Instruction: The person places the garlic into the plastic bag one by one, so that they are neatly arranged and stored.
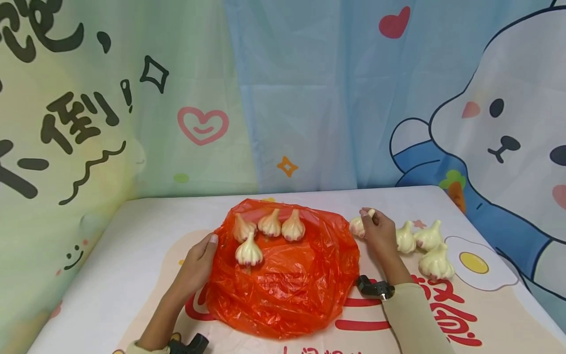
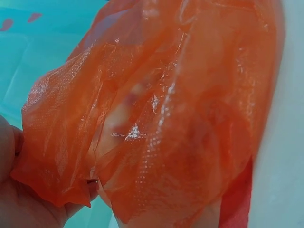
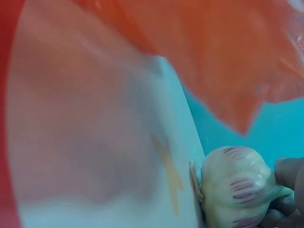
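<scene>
1. Here, the right hand (image 1: 380, 231) has its fingers closed in a pinch on the stem of one garlic (image 1: 357, 227).
2. That garlic is just beside the bag's far right corner. Its round end points away from the fingers, and it has purple stripes. I can't tell if it touches the surface (image 1: 88, 285).
3. The left hand (image 1: 200, 263) holds the left edge of the red bag (image 1: 287, 290). Its thumb shows, but the bag hides most of the other fingers.
4. The bag is wide, thin, shiny and crinkly.
5. Four more garlics (image 1: 249, 253) are at the far left part of the bag, three in a row and one nearer the person. I can't tell if they are all inside it.
6. Three other garlics (image 1: 436, 263) sit close together on the surface, to the right of the right hand.
7. A fried egg picture (image 1: 474, 263) is printed near them.
8. Behind, a cloth (image 1: 296, 98) shows hearts and a big white animal (image 1: 508, 59).
</scene>
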`<state>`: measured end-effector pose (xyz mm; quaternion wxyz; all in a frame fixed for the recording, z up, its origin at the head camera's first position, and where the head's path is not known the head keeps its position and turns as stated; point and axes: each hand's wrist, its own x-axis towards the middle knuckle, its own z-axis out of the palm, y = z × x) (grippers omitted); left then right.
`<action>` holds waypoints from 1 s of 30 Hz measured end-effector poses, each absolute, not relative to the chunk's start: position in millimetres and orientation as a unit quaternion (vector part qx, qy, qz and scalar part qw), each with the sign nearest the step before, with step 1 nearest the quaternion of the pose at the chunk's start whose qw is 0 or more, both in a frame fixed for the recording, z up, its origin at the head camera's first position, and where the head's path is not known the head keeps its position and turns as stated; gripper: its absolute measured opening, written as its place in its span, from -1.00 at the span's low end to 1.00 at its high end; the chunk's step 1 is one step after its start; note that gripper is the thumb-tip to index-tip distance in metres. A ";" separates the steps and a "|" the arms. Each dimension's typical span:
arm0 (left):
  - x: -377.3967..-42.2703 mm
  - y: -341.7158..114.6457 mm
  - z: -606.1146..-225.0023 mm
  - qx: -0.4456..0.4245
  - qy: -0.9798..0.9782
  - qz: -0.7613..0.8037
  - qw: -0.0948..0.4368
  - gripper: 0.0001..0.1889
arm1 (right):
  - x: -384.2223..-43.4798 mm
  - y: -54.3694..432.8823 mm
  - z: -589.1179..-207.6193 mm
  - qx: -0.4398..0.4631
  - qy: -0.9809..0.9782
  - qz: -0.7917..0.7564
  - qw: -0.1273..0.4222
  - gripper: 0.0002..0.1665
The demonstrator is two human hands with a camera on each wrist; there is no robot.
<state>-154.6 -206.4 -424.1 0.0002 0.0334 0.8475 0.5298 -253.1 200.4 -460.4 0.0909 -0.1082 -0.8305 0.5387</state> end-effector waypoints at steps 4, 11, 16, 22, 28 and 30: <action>-154.0 -205.7 -422.5 0.031 0.848 0.528 0.006 -0.40 | -254.6 199.9 -460.7 -0.103 -0.838 0.528 0.084 -0.45; -153.7 -206.0 -422.8 0.034 0.852 0.523 0.000 -0.40 | -255.1 201.1 -459.4 -0.065 -0.849 0.520 0.062 -0.40; -154.6 -206.0 -422.5 0.033 0.849 0.527 0.001 -0.40 | -254.7 202.1 -459.8 -0.037 -0.849 0.524 0.063 -0.36; -154.4 -205.8 -422.4 0.032 0.848 0.529 0.002 -0.42 | -252.9 208.0 -456.0 -0.017 -0.826 0.555 0.101 -0.40; -154.3 -205.2 -422.8 0.024 0.849 0.527 0.007 -0.42 | -251.4 210.8 -449.8 0.009 -0.812 0.577 0.091 -0.35; -153.9 -205.2 -423.5 0.023 0.849 0.528 0.009 -0.42 | -250.2 210.5 -448.0 0.012 -0.809 0.581 0.083 -0.35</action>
